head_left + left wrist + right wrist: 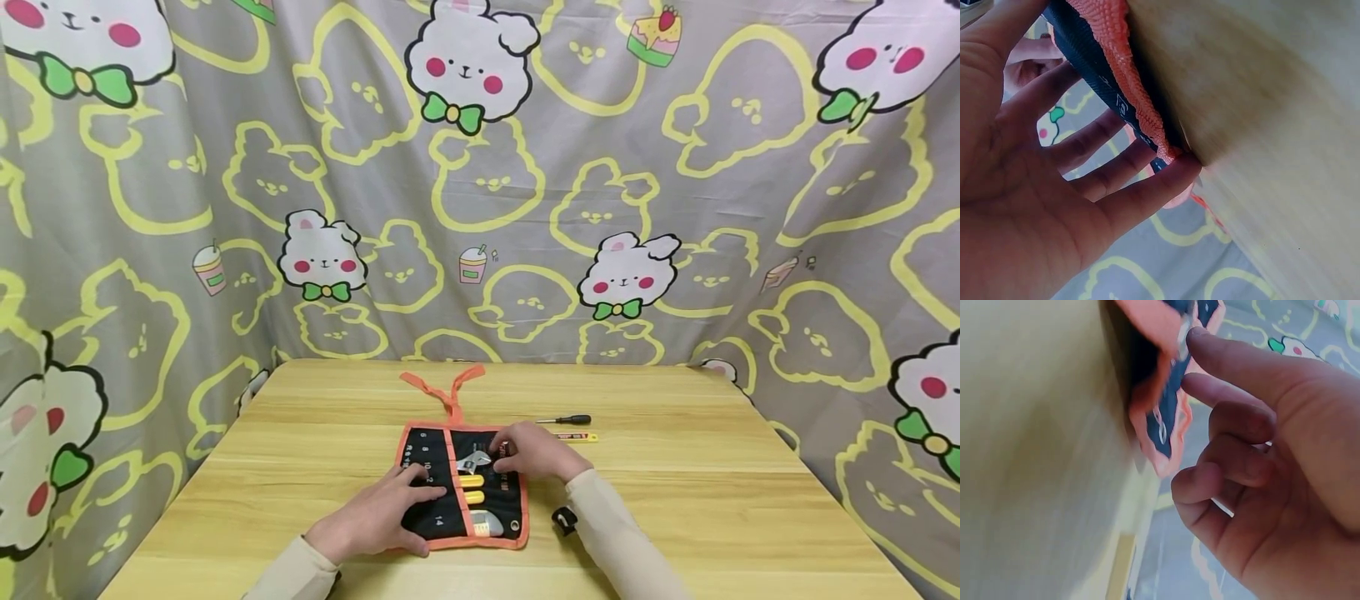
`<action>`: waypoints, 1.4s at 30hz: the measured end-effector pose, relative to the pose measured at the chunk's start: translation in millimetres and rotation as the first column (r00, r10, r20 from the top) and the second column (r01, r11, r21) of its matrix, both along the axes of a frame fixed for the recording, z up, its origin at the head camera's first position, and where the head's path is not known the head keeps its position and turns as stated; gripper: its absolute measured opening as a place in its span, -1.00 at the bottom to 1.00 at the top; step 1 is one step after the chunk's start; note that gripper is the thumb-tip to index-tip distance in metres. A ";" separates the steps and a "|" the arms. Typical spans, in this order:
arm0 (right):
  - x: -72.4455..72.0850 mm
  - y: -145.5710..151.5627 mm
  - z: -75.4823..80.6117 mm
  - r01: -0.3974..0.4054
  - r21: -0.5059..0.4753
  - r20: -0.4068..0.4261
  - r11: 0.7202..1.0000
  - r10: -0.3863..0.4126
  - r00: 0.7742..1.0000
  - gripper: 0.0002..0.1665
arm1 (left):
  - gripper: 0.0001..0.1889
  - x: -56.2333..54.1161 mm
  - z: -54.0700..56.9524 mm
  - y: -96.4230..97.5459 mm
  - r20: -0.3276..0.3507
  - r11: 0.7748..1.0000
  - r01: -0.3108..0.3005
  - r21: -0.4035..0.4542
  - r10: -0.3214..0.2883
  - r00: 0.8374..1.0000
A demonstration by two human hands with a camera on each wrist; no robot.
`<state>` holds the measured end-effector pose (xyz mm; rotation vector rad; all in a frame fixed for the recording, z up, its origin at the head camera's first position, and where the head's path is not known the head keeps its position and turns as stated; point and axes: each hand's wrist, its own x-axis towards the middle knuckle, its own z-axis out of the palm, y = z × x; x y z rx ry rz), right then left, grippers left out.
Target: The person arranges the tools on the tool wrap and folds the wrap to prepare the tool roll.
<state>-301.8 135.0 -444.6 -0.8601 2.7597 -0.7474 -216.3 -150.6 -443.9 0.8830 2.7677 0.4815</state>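
A black tool roll [442,521] with orange edging lies unfolded on the table, printed with white numbers. Its pocket holds an adjustable wrench [475,461], two yellow handles [472,481] and a grey-and-yellow utility knife [486,525]. My left hand [378,510] rests over the roll's left side, fingers spread; in the left wrist view its little finger [1154,187] touches the orange edge. Above the roll's right part is my right hand [536,454], thumb and index finger reaching beside the wrench head, with nothing visible between them. In the right wrist view the other fingers curl loosely.
Behind my right hand lie a black-handled screwdriver [576,420] and a yellow strip-shaped item [583,437]. Orange ties [450,400] stretch from the roll's far edge. A small black object [564,521] is beside my right sleeve. A patterned curtain [480,208] surrounds the wooden table [675,500].
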 end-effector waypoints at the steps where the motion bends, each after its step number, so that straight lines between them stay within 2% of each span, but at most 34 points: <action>1: -0.8 2.9 0.8 0.004 -0.004 -0.005 1.000 -0.004 1.000 -0.69 | -0.22 -0.1 -0.1 0.0 -0.002 1.000 0.000 -0.001 0.000 1.000; 8: -5.7 23.6 8.5 0.032 -0.063 -0.017 0.998 -0.033 0.999 -0.64 | -0.22 -0.5 -2.3 -0.3 -0.018 1.000 0.009 -0.006 -0.009 1.000; 14: -10.9 45.2 10.0 0.100 -0.080 -0.031 0.992 -0.103 0.994 -0.66 | -0.22 -0.1 -1.0 -0.2 -0.028 1.000 0.009 -0.006 -0.009 1.000; 23: -15.9 81.5 3.9 0.126 -0.087 -0.037 0.988 -0.129 0.991 -0.66 | -0.22 -0.1 -0.9 -0.1 -0.042 1.000 0.016 -0.012 -0.017 0.999; 30: -17.5 102.7 -0.6 0.139 -0.085 -0.034 0.987 -0.143 0.989 -0.65 | -0.22 -0.1 0.0 0.0 -0.016 1.000 0.006 -0.007 -0.006 1.000; 35: -18.1 113.8 -4.3 0.182 -0.074 -0.021 0.981 -0.184 0.983 -0.64 | -0.22 0.1 -0.2 -0.5 -0.022 1.000 0.010 -0.005 -0.010 1.000; 42: -20.5 125.5 -9.1 0.192 -0.078 -0.006 0.978 -0.193 0.981 -0.66 | -0.22 0.1 -0.5 -0.8 -0.026 1.000 0.016 -0.008 -0.016 1.000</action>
